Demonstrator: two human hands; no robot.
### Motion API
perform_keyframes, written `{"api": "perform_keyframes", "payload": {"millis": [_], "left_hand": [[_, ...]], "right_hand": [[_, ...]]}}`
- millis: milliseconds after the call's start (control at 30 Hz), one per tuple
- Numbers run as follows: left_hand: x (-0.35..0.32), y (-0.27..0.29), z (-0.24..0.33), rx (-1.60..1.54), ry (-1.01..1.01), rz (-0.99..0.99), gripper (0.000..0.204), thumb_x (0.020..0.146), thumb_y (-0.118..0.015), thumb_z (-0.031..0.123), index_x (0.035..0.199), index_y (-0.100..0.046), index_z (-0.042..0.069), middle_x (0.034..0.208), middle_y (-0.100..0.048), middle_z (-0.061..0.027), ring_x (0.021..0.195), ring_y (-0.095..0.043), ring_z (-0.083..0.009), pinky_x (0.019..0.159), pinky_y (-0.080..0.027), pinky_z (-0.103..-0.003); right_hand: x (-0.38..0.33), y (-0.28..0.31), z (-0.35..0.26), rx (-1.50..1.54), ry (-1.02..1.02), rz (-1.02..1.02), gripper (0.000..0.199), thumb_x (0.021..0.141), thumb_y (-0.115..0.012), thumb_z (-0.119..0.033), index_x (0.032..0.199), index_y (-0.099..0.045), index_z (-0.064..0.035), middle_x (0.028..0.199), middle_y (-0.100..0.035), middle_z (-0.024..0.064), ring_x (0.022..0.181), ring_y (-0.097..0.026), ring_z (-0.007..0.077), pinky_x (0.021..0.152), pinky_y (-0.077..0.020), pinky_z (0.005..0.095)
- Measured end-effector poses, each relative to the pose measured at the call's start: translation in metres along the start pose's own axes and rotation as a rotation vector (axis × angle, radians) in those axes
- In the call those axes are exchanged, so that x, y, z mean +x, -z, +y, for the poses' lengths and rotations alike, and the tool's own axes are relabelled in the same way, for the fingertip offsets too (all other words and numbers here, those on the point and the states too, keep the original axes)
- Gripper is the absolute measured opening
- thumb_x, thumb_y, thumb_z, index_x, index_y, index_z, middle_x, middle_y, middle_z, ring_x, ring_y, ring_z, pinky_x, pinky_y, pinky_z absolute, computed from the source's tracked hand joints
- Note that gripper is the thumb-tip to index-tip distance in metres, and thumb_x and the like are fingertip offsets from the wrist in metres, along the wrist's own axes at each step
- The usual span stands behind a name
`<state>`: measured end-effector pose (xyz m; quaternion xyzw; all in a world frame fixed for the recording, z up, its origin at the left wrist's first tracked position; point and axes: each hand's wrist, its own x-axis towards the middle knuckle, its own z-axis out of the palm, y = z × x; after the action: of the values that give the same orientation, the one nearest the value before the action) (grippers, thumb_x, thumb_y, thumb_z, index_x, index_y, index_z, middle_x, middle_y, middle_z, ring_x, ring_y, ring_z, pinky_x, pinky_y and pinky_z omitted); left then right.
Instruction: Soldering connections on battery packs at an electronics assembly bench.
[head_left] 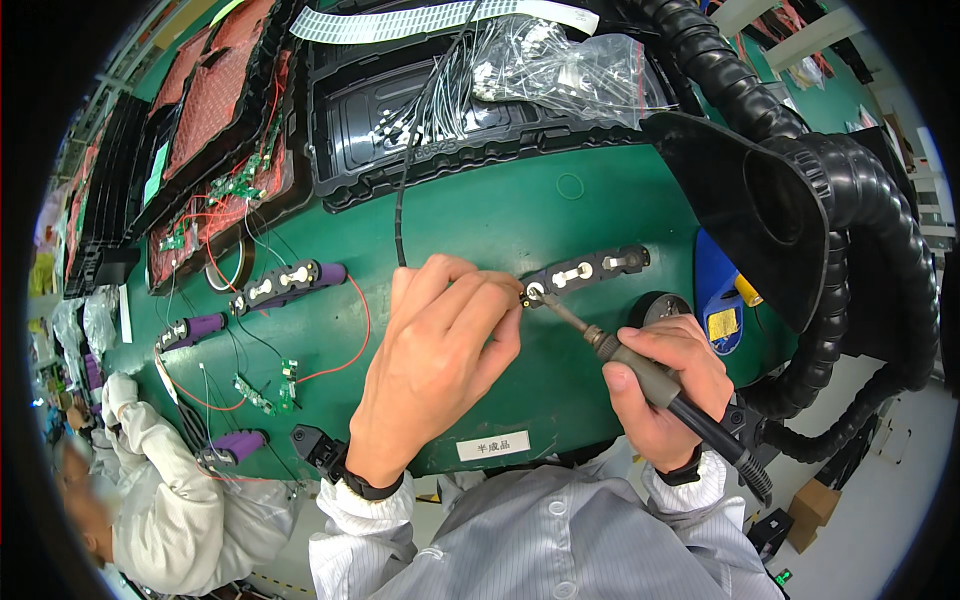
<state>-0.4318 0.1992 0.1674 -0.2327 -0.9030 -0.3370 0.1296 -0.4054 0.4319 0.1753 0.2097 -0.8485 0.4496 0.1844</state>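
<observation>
My right hand (690,375) holds a soldering iron (655,380) by its grey-brown grip, thumb and fingers wrapped round it. The iron's tip touches or nearly touches the round white terminal at the left end of a dark battery pack (580,272) with nickel strips along its top. At that same end, my left hand (440,345) is closed in a pinch. What its fingertips hold is mostly hidden; a small dark bit shows beside them. A thin black cable (402,200) comes down from the tray and ends behind my left hand.
Purple battery packs (290,285) with wires and green circuit boards (265,395) lie left on the green table (470,225). A black tray (350,110) holds bagged wire leads (560,65). A black fume hose (835,200) and blue iron stand (718,290) stand right. A co-worker's sleeve (190,480) shows lower left.
</observation>
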Motion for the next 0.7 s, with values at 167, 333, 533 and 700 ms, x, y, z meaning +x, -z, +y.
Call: {"api": "perform_keyframes", "payload": {"millis": [167, 333, 533, 700], "left_hand": [[0.001, -0.001, 0.000, -0.003, -0.005, 0.007, 0.024, 0.077, -0.079, -0.004, 0.094, -0.066, 0.007, 0.103, -0.077, 0.0012, 0.090, -0.062, -0.0229, 0.077, -0.041, -0.038], [0.001, -0.001, 0.000, 0.000, -0.009, 0.003, 0.025, 0.077, -0.079, -0.004, 0.094, -0.066, 0.008, 0.102, -0.077, 0.0013, 0.091, -0.063, -0.0226, 0.077, -0.041, -0.038], [0.000, -0.002, -0.002, -0.019, -0.004, 0.032, 0.025, 0.076, -0.078, -0.005, 0.094, -0.066, 0.008, 0.102, -0.077, 0.0016, 0.091, -0.063, -0.0225, 0.076, -0.040, -0.038], [0.005, -0.002, -0.001, -0.056, 0.014, 0.041, 0.024, 0.076, -0.075, -0.007, 0.094, -0.065, 0.006, 0.100, -0.076, -0.0016, 0.090, -0.063, -0.0246, 0.077, -0.045, -0.038]], "right_hand": [[0.000, 0.000, 0.001, 0.001, -0.009, 0.003, 0.033, 0.074, -0.091, -0.006, 0.101, -0.073, 0.0002, 0.086, -0.077, 0.0111, 0.072, -0.071, 0.0264, 0.068, -0.0530, 0.0351], [0.001, 0.000, 0.000, -0.010, 0.001, -0.015, 0.033, 0.073, -0.091, -0.006, 0.101, -0.073, 0.0003, 0.086, -0.077, 0.0111, 0.072, -0.071, 0.0271, 0.068, -0.0532, 0.0346], [-0.004, 0.006, 0.004, 0.071, 0.034, 0.075, 0.033, 0.079, -0.089, -0.007, 0.105, -0.071, 0.0024, 0.085, -0.077, 0.0146, 0.073, -0.072, 0.0282, 0.069, -0.0543, 0.0361], [-0.008, 0.014, 0.005, 0.043, 0.008, 0.130, 0.031, 0.083, -0.087, -0.011, 0.105, -0.070, 0.0027, 0.085, -0.076, 0.0145, 0.072, -0.071, 0.0282, 0.071, -0.0550, 0.0377]]}}
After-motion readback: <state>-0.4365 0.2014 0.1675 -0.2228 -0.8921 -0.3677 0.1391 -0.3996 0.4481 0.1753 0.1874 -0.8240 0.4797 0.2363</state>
